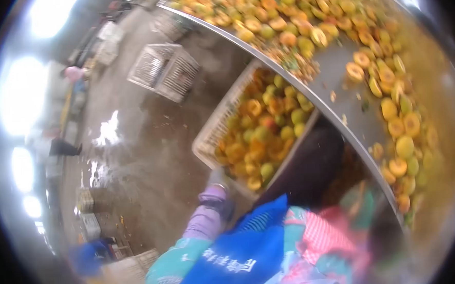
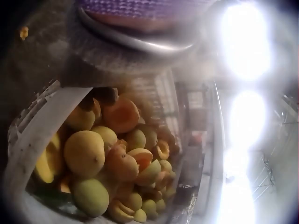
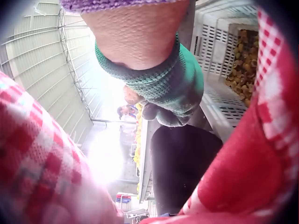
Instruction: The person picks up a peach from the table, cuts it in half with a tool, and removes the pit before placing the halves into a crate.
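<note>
Table of halved fruit curves over a full crate, a gloved hand at its corner

Largest is the metal table (image 1: 332, 69), its raised rim sweeping across the head view, with yellow-orange fruit (image 1: 391, 118) heaped along its far side, many pieces cut in half. Wet grey floor (image 1: 160, 140) spreads to the left. Below the table's rim, the pale slatted crate (image 1: 226, 108) holds more fruit (image 1: 265, 122), whole and halved, green, yellow and orange. A second crate (image 1: 164, 70), white and slatted, lies beyond it on the floor. In the right wrist view, a white crate (image 3: 215, 51) contains small brown pieces (image 3: 245, 60).

Nearer, a blue apron (image 1: 238, 249) with white lettering covers the wearer's front, beside pink and teal patterned cloth. A dark shape (image 1: 311, 163) stands between the fruit crate and the table.

The left hand (image 1: 217, 181), in a grey glove below a lilac cuff, is at the near corner of the fruit crate; blur hides whether its fingers are hooked round the rim. The right hand (image 3: 170, 88) wears a green glove with grey fingers (image 3: 170, 116), bent inward; whether they pinch anything cannot be told. Smallest, bits of debris (image 1: 333, 96) lie scattered on the table's bare metal.
</note>
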Tool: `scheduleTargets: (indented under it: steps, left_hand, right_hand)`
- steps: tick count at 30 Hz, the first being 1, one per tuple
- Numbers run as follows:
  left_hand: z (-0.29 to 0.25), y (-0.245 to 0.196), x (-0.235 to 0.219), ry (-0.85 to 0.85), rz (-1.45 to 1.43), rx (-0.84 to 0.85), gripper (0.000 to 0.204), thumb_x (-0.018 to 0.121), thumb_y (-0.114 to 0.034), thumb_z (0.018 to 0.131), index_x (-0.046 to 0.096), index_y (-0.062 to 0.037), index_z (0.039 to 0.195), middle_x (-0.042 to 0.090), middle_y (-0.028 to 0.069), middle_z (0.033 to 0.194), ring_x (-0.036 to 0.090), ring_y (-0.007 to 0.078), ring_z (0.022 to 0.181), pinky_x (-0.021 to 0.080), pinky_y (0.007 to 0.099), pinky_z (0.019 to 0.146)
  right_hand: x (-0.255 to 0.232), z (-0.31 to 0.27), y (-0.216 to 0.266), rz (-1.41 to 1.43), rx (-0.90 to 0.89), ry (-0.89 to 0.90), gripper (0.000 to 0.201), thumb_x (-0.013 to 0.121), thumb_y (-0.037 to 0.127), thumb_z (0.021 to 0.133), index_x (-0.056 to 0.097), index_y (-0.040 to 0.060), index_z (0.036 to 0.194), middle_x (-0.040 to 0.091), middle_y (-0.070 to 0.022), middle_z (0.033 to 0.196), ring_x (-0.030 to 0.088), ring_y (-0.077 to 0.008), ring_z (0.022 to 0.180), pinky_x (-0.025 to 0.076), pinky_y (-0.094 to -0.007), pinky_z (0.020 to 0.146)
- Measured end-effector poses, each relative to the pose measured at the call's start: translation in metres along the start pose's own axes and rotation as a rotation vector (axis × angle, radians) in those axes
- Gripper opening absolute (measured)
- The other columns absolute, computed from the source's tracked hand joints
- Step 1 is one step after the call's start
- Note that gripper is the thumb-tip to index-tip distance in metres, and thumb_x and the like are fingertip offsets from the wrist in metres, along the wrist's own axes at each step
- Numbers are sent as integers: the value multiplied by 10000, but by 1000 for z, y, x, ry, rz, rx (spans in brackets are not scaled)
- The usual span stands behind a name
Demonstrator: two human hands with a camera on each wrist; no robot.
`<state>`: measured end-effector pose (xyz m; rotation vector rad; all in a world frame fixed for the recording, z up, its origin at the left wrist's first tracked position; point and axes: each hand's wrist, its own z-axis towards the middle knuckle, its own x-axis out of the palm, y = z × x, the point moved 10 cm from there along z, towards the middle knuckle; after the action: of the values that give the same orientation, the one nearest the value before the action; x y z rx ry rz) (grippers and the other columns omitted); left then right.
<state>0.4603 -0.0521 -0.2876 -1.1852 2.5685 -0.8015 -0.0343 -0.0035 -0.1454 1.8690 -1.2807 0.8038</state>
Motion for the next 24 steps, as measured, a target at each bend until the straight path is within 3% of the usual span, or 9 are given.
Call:
scheduleTargets:
  steps: [4,5,7,10,16,17,19,21,24]
  left_hand:
    - [-75,-28,47,261,-49,-72,175,515,-194,962,527,-115,807,470,-15,662,471,198,572,444,341,590]
    - [-70,-35,45,223,109,77,249,565,-281,948,588,-41,1010,535,59,755,533,232,665,461,380,691]
    - [13,-1,0,76,25,-32,101,519,-185,953,514,-137,865,435,-21,622,405,166,513,405,310,550]
    - [15,-7,-2,-48,126,-120,120,525,-204,955,518,-136,857,423,-23,598,374,159,496,406,318,556]
    - [-13,-21,37,209,70,-98,140,512,-185,951,579,-62,944,431,0,636,411,173,555,426,339,587]
    - [4,-15,23,209,45,-102,170,523,-183,952,603,-40,995,455,9,682,442,179,595,434,332,605]
    - [62,5,-16,73,269,-147,282,542,-247,939,620,-13,1074,587,61,803,565,255,700,488,389,689]
    - [25,-20,-22,-64,683,-5,322,556,-253,926,609,8,1108,607,110,907,583,287,795,488,400,759]
    - [-83,-104,29,-365,1424,478,393,577,-261,907,592,40,1160,637,183,1062,609,335,938,487,417,863]
  right_hand:
    - [6,-16,-16,-31,14,-166,324,468,435,999,513,131,894,398,25,665,410,-112,555,340,-266,487]
    - [1,-24,-24,-78,38,-200,338,460,451,1000,492,144,862,364,39,619,375,-104,509,319,-270,470]
    - [8,-28,-17,-227,21,-295,372,461,498,988,479,154,848,351,52,584,352,-107,472,308,-284,458]
    - [2,-21,-17,-165,26,-346,380,437,504,996,484,150,867,357,55,584,353,-112,472,308,-287,457]
    - [22,-8,-18,-158,69,-105,393,435,528,990,484,158,867,367,55,594,357,-107,481,318,-280,462]
    - [16,-12,-28,-131,99,-267,385,455,525,985,491,158,873,386,52,601,384,-107,489,334,-280,460]
    - [16,-13,-44,-142,182,-245,369,466,514,985,506,165,873,408,48,606,410,-111,505,356,-282,467]
    - [24,-17,-45,-124,177,-169,377,470,510,985,523,148,892,451,35,611,440,-113,491,376,-277,452]
    - [24,-26,-7,-401,32,-220,402,472,506,986,543,115,922,509,9,617,471,-116,453,393,-261,417]
